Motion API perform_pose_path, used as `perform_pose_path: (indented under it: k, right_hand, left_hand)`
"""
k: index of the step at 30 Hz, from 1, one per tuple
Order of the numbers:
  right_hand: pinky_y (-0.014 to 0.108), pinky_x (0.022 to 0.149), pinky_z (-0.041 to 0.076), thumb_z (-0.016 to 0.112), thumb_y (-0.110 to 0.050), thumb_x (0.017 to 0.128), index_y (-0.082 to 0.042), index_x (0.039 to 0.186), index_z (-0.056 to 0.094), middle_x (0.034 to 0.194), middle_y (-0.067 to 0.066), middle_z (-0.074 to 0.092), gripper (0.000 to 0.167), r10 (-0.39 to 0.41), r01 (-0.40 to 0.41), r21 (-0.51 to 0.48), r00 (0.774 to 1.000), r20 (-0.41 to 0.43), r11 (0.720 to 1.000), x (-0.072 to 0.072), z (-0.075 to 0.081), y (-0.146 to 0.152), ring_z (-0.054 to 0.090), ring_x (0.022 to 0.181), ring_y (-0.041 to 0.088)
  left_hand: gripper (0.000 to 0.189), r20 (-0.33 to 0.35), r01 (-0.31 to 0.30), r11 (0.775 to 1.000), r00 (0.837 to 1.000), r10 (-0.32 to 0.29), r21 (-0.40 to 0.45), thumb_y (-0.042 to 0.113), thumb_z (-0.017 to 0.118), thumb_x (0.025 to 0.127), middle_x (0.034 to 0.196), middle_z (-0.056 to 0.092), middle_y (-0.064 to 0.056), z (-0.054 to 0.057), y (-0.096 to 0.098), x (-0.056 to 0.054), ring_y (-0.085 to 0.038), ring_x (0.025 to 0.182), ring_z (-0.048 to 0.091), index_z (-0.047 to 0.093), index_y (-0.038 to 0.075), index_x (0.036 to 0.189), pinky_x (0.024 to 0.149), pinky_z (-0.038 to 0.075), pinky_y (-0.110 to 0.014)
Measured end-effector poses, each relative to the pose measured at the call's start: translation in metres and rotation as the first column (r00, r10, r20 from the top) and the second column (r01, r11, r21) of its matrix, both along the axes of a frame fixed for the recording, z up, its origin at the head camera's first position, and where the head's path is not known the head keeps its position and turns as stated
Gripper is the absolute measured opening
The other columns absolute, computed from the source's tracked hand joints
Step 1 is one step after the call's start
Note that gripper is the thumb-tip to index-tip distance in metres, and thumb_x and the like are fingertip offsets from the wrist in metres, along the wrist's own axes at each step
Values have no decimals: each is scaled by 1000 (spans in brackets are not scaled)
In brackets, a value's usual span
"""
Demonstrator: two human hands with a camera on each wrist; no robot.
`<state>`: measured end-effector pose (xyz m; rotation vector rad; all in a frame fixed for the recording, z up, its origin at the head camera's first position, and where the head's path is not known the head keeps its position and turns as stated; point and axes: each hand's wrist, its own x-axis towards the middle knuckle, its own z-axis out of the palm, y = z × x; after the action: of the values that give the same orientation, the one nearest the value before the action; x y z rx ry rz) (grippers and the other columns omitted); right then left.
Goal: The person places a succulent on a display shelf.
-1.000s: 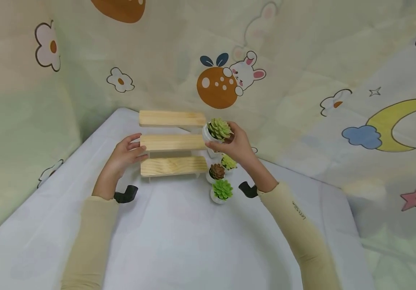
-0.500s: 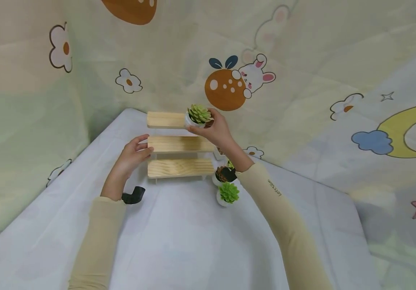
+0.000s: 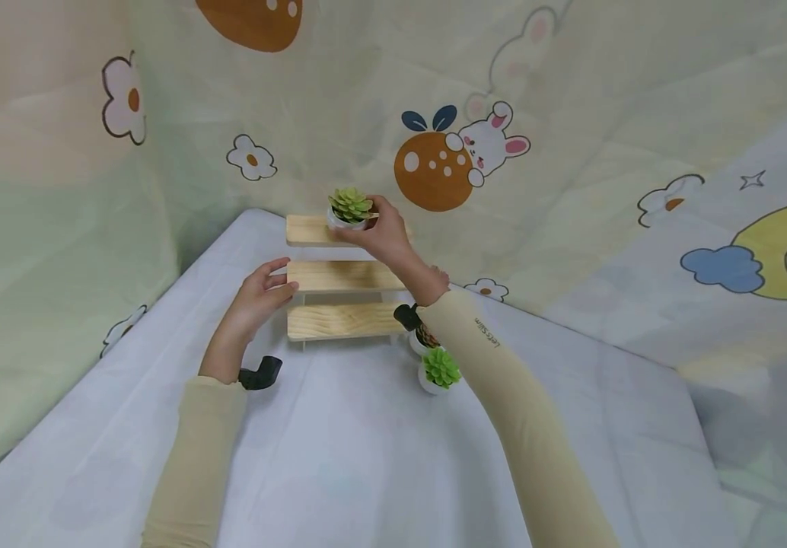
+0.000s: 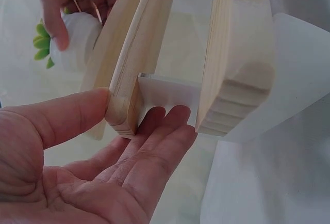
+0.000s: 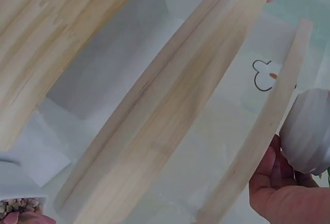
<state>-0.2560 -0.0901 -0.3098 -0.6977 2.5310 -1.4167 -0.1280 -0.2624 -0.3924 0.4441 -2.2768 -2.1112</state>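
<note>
A three-tier wooden display shelf [image 3: 339, 276] with pale planks stands at the back of the table. My left hand [image 3: 256, 298] grips the left end of its middle plank; in the left wrist view the thumb [image 4: 77, 115] presses one face while the fingers curl under the other. Up at the top plank [image 3: 307, 230], my right hand [image 3: 388, 237] holds a green potted succulent [image 3: 350, 204] by its white ribbed pot [image 4: 77, 41]. The pot is upright and overlaps the plank's middle in the head view. In the right wrist view, fingers wrap the pot [image 5: 308, 131] beside the plank.
Right of the shelf stand a bright green potted succulent [image 3: 441, 368] and a brown one [image 3: 427, 336], partly covered by my right sleeve. A pinkish succulent [image 5: 31, 219] in a pebble-filled pot shows in the right wrist view. A printed fabric backdrop [image 3: 339, 99] rises close behind.
My right hand has carried the green potted succulent left and up, from the shelf's right side to the top plank. My left hand keeps its grip on the middle plank.
</note>
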Motion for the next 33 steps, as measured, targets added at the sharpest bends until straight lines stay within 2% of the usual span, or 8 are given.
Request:
perform_pose_path:
  k: [4,11,16,22,26,30,33]
  right_hand:
    - [21,71,47,82,-23,79,-3,139,44,127,12,52,74,9,-9,9,1000,-3,1000,0,-1,-4,52,95,21]
    - [23,73,48,82,-25,79,-2,133,51,117,13,57,66,10,-9,25,1000,-12,1000,-1,-6,-3,53,95,20]
    - [28,84,52,82,-25,80,-3,136,48,121,13,57,69,4,-4,27,1000,-4,1000,-1,-7,-1,55,103,23]
    - [27,84,52,80,-24,81,-3,136,47,120,11,56,68,16,-16,22,1000,-7,1000,0,-7,1,54,101,22]
    - [28,88,52,80,-21,81,-2,136,46,122,12,55,67,60,-59,-4,998,13,998,-1,-8,6,55,105,23]
    - [31,100,48,82,-21,79,-2,138,45,130,13,52,71,93,-93,11,996,11,996,-6,-11,17,52,116,26]
    - [30,103,44,82,-20,79,-2,137,47,132,12,51,70,80,-80,23,997,4,997,-10,-13,28,50,118,25]
  left_hand:
    - [62,-4,3,1000,1000,-3,-7,8,52,100,145,40,-28,1,1,0,-37,129,47,22,3,154,111,40,-44]
    - [62,22,3,1000,1000,-2,-6,8,52,100,147,38,-27,2,3,-1,-36,131,45,21,4,154,112,39,-43]
    - [63,33,-1,1000,999,1,-19,10,53,100,147,39,-26,1,5,0,-36,130,47,22,6,155,112,39,-43]
    - [63,27,-4,1000,1000,4,-18,11,54,100,147,39,-26,1,6,-1,-36,130,47,22,6,155,112,39,-43]
    - [63,26,-6,1000,1000,6,-18,10,53,100,147,39,-26,0,7,-1,-36,130,47,22,6,155,111,39,-43]
    - [63,23,-8,1000,1000,8,-25,9,53,100,147,39,-27,-1,6,-1,-36,130,48,22,5,155,111,40,-43]
    - [63,22,-13,999,1000,14,-43,8,52,100,147,38,-27,0,2,0,-37,130,47,21,5,155,110,40,-43]
